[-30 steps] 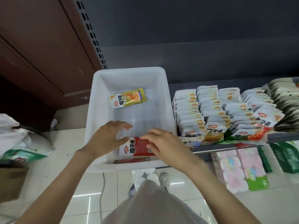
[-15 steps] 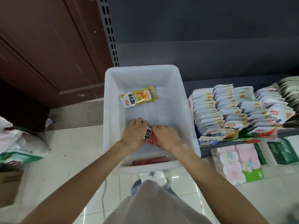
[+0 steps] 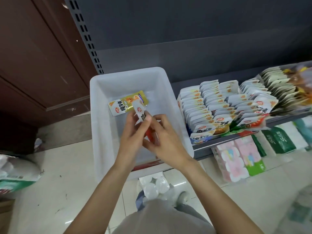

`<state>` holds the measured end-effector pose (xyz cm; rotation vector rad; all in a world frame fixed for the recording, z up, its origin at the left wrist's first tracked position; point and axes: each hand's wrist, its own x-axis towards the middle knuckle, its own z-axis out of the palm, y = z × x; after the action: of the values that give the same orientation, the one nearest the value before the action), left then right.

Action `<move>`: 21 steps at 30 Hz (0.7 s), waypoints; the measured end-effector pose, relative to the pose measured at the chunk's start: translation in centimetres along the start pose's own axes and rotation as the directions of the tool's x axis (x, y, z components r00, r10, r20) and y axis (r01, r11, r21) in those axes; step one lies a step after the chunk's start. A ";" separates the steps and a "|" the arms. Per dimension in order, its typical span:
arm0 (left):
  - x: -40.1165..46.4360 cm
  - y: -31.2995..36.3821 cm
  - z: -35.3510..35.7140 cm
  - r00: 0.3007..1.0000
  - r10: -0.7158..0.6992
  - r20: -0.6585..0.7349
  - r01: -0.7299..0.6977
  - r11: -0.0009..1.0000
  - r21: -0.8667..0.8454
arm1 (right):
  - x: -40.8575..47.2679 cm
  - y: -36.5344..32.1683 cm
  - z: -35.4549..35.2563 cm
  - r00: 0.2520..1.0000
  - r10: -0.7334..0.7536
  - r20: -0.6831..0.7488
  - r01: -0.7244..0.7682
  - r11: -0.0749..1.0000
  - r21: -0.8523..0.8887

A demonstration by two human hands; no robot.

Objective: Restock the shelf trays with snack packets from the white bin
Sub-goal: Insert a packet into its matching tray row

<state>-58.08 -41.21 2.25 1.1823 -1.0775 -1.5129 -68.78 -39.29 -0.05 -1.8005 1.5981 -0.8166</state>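
Both hands now hold a red-and-white snack packet lifted clear above the white bin, where half a second earlier they were pressed low on the bin floor gathering it up. Left hand grips the packet from the left with its thumb across the printed face, while the right hand pinches the red lower end from the right. The pick-up looks done, so the carry to the right is likely next. One packet stands on edge between the fingers, its white top with a round red logo pointing to the far side, its red end mostly hidden by the fingers; whether more than one is held cannot be told. Just behind it a yellow packet lies flat on the bin floor, not yet picked. To the right, the shelf trays already carry dense rows of similar packets standing on edge.
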 end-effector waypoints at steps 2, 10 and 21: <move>-0.6 0.3 1.3 0.995 0.056 -0.080 -0.050 0.996 0.069 | -1.2 -0.1 -1.9 0.999 -0.029 0.021 0.028 0.999 0.047; -4.6 -0.6 12.4 0.965 0.224 0.133 -0.253 0.929 0.271 | -9.3 4.5 -15.1 0.958 0.060 -0.279 -0.019 0.989 0.148; -6.8 -4.5 30.3 0.899 0.251 0.358 -0.392 0.826 0.404 | -17.5 17.7 -32.7 0.943 0.126 -0.307 -0.061 0.975 0.214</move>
<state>-87.59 -30.60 4.10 1.0271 -1.8292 -1.2071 -106.79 -24.73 6.12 -1.4921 1.7137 -1.2283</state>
